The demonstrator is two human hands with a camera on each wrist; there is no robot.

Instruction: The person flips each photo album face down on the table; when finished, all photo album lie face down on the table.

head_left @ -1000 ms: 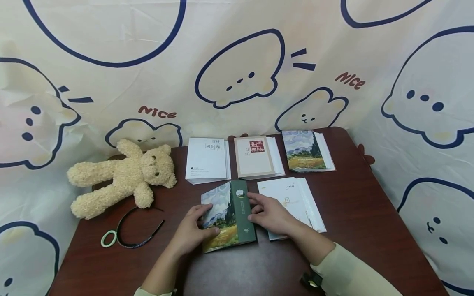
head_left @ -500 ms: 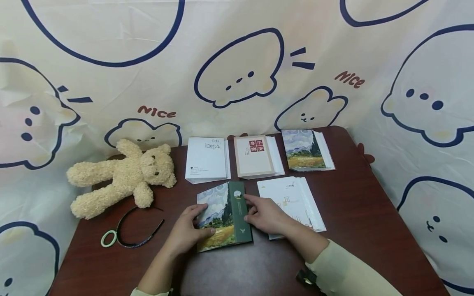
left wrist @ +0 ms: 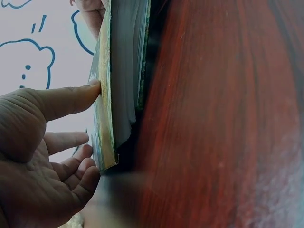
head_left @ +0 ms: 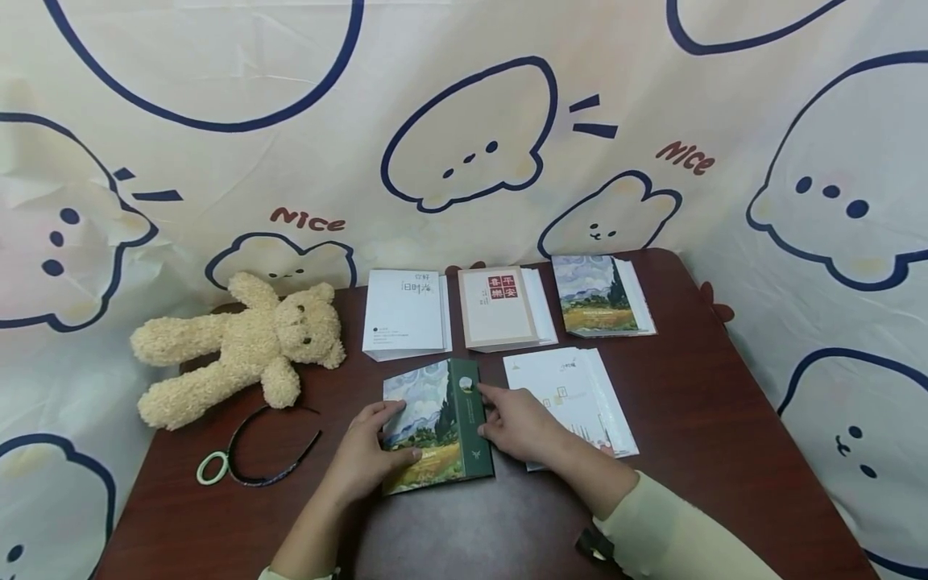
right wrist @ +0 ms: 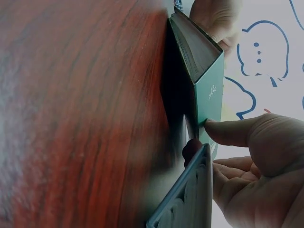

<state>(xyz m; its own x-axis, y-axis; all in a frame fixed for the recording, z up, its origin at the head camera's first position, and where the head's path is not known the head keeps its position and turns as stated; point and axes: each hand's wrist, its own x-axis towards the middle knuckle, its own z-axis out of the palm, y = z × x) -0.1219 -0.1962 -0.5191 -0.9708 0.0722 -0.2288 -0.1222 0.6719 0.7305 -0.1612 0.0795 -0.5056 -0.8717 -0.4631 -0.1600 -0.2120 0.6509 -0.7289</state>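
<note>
A photo album (head_left: 424, 423) with a painted landscape cover and a green spine (head_left: 473, 423) lies near the middle of the table. My left hand (head_left: 366, 451) holds its left side, thumb on the cover and fingers at the edge. My right hand (head_left: 518, 423) holds it at the spine. In the right wrist view the right thumb (right wrist: 232, 132) presses the green spine (right wrist: 209, 92), and a dark fingertip (right wrist: 191, 149) shows low beside it. The left wrist view shows the left thumb (left wrist: 71, 100) on the cover and the page edges (left wrist: 127, 71) facing the camera.
Just right of the held album lies a white album (head_left: 573, 395), partly under my right forearm. Behind stand a white album (head_left: 402, 314), a beige album (head_left: 500, 310) and another landscape album (head_left: 598, 298). At left are a teddy bear (head_left: 250, 342), a headband (head_left: 271, 482) and a green ring (head_left: 213, 468).
Both hands have shifted the photo album slightly left, mostly in the first half second. Their hold looks the same, and the other things stay put.
</note>
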